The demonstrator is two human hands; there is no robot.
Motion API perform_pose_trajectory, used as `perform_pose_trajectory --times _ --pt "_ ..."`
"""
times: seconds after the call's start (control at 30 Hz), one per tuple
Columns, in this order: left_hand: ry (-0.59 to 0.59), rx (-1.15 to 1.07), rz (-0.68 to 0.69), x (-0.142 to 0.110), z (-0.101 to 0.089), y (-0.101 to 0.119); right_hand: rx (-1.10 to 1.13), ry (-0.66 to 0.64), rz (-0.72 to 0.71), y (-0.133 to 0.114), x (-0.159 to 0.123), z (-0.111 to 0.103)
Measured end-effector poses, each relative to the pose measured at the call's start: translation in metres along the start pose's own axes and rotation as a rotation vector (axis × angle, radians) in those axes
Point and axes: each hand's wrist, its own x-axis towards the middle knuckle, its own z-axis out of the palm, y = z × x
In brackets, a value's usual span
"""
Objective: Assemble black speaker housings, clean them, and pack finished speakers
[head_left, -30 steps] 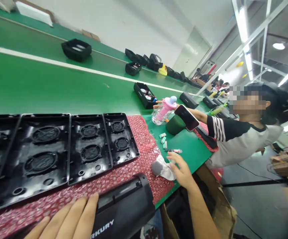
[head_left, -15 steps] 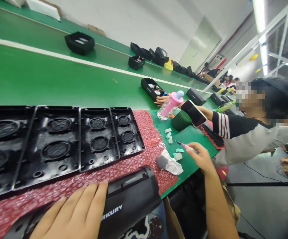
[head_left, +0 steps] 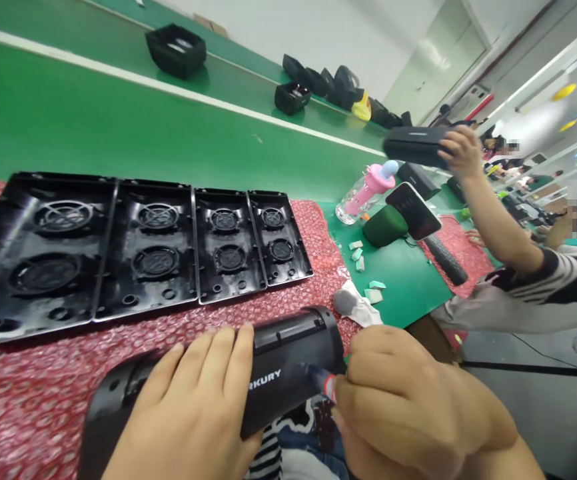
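Observation:
My left hand (head_left: pixel 201 393) is wrapped over a black speaker housing (head_left: pixel 293 347) with white lettering ending in "RKURY". The housing lies tilted at the front edge of the table, over my lap. My right hand (head_left: pixel 398 393) is closed round a slim pen-like tool (head_left: pixel 329 387) with a red ring. Its dark, blurred tip is at the housing's front face, right of the lettering; whether it touches I cannot tell. Beyond the housing, several black speaker shells (head_left: pixel 151 260) lie in a row on red bubble wrap (head_left: pixel 208 320).
To the right stand a pink-topped bottle (head_left: pixel 363 193), a green cylinder (head_left: pixel 385 225) and a phone (head_left: pixel 413 210). A grey-and-white cloth (head_left: pixel 356 303) and small sponge pieces (head_left: pixel 374 290) lie nearer. A co-worker's hand (head_left: pixel 462 152) lifts a black speaker (head_left: pixel 413 145) at the right.
My right hand has come left with the pen-like tool, from above the sponge pieces to the housing. The co-worker's hand has raised a speaker. The view has shifted.

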Motion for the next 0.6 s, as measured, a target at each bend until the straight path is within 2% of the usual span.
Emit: perform_pose_trajectory --times 0.1,0.23,0.27,0.33,0.4,0.47,0.53,0.6 --pt "0.038 -0.008 0.0 0.002 -0.003 0.003 -0.01 -0.1 0.013 0.003 0.01 -0.001" --pt "0.049 -0.024 -0.048 0.002 -0.005 0.006 -0.048 -0.253 0.143 -0.006 0.009 -0.014" --pt "0.041 -0.026 -0.052 0.001 -0.005 0.006 -0.051 -0.245 0.199 -0.007 0.006 -0.018" --pt "0.037 -0.031 -0.051 0.0 -0.004 0.006 -0.022 -0.115 0.356 0.0 -0.006 -0.027" --pt "0.04 -0.041 -0.051 -0.002 -0.002 0.006 0.026 0.113 0.552 0.02 -0.027 -0.031" --pt "0.043 -0.058 -0.075 -0.004 0.002 0.006 0.051 0.298 0.778 0.052 -0.058 -0.03" --pt "0.031 -0.082 -0.105 -0.006 0.006 0.006 0.142 0.288 1.005 0.089 -0.095 -0.021" --pt "0.012 -0.105 -0.136 -0.007 0.01 0.006 0.153 0.242 1.085 0.122 -0.133 -0.006"
